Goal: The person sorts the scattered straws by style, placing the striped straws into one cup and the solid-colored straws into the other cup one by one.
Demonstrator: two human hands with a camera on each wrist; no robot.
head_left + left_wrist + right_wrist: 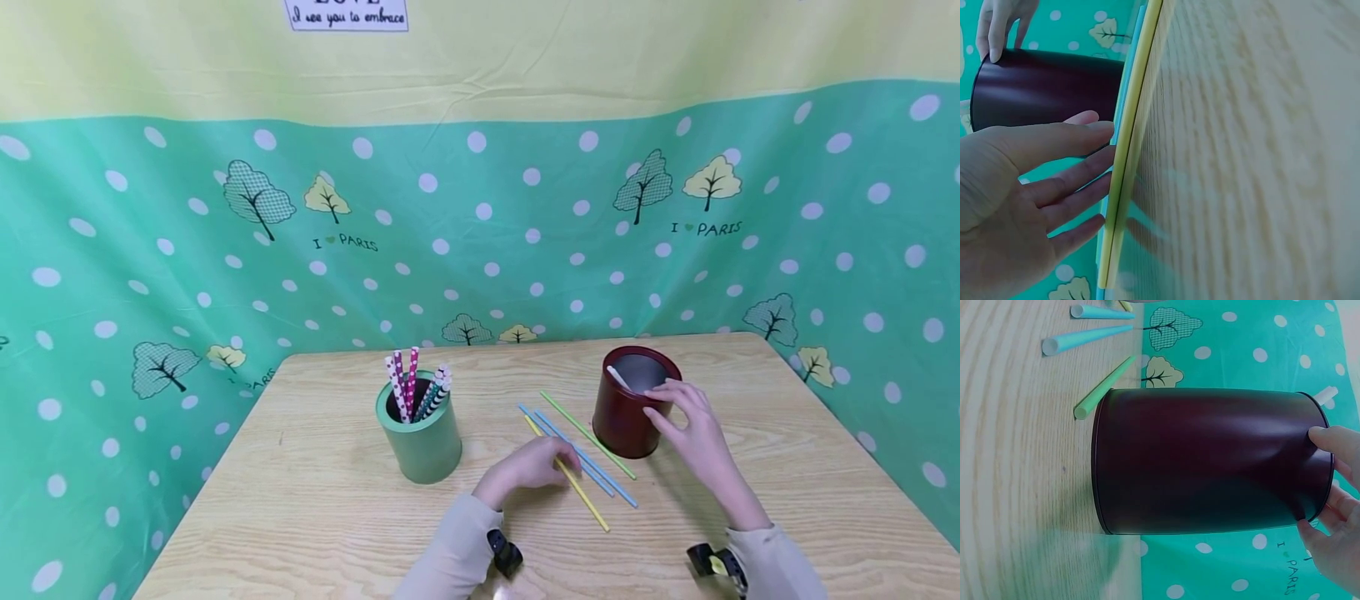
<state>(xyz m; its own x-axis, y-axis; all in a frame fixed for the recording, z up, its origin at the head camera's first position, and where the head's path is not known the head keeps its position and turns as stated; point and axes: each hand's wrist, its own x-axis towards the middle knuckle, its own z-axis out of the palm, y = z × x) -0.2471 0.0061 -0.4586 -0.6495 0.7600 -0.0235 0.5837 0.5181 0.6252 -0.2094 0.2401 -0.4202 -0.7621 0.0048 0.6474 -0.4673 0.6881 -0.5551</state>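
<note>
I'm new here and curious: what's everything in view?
Green cup: one, light green, left.
Patterned straws: several, pink, white, teal, in green cup.
Red cup: one, dark red, right.
White straw: one, white, inside red cup.
Blue straws: two, light blue, between cups.
Green straw: one, lime, nearest red cup.
Yellow straw: one, yellow, beside blue straws.
Table: one, pale wood, under cups.
Cloth: one, green and yellow, behind table.
Lettered panel: one, white, top edge.
Wrist cameras: two, black, on wrists.
Sleeves: two, pale, lower edge.
Left hand: one, bare, at yellow straw.
Right hand: one, bare, gripping red cup.
</note>
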